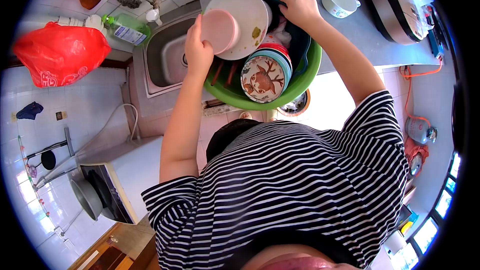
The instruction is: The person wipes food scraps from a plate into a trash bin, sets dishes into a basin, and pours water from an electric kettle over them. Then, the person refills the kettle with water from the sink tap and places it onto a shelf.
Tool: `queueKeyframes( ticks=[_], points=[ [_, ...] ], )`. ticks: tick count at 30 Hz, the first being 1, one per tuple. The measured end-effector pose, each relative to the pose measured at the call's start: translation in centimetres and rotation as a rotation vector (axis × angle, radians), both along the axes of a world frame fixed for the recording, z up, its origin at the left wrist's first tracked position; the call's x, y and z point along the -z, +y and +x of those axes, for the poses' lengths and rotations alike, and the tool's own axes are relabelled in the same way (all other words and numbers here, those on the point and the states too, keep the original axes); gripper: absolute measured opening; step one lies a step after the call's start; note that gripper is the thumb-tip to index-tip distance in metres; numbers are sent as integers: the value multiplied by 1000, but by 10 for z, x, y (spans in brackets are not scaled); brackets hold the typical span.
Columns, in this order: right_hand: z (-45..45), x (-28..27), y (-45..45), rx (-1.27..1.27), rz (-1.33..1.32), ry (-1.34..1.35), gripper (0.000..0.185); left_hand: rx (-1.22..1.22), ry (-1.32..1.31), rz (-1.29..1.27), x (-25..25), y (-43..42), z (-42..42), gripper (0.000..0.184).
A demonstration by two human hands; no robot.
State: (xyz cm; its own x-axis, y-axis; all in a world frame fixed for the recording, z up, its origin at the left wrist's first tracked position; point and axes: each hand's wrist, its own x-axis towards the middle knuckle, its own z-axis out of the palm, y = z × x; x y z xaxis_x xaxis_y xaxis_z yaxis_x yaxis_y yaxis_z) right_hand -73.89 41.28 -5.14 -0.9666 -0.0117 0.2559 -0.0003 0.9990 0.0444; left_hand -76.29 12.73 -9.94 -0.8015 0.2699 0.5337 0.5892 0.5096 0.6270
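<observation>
A green basin (314, 65) full of dishes sits at the counter's edge, right of the sink. My left hand (198, 49) is closed on a pink bowl (219, 31), which overlaps a white plate (245, 7) bearing food scraps. On the basin's upper right rim, my right hand (301, 10) has its fingers curled over the edge, beside a dark cloth or bag; the fingertips are partly hidden. Lower in the basin lies a stack of bowls, the front one with a deer pattern (261, 79). Dark red chopsticks (231, 73) show left of the stack.
A metal sink (170, 60) is at the left, with a green soap bottle (128, 29) and a red plastic bag (60, 52) beyond. On the counter stand a white cup (340, 1) and a rice cooker (392, 7). A round bin (296, 105) is on the floor below.
</observation>
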Motion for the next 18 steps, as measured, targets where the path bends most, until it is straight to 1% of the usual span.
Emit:
queueKeyframes(
  ticks=[2,5,10,15,17,18],
  points=[
    [1,-4,-1,-19,0,51,16,4,-2,8,-2,1,1,63],
    [4,-10,-4,-12,22,43,16,9,-30,9,-3,1,1,65],
    [1,-5,0,-53,33,121,15,31,-62,19,-2,-3,-2,68],
    [11,-31,-10,-46,86,175,15,29,-43,25,1,-3,0,68],
    [15,-34,-15,-115,89,279,16,11,-16,34,0,3,6,66],
    [14,-40,-19,-121,123,264,16,-16,12,39,0,6,4,65]
  ],
)
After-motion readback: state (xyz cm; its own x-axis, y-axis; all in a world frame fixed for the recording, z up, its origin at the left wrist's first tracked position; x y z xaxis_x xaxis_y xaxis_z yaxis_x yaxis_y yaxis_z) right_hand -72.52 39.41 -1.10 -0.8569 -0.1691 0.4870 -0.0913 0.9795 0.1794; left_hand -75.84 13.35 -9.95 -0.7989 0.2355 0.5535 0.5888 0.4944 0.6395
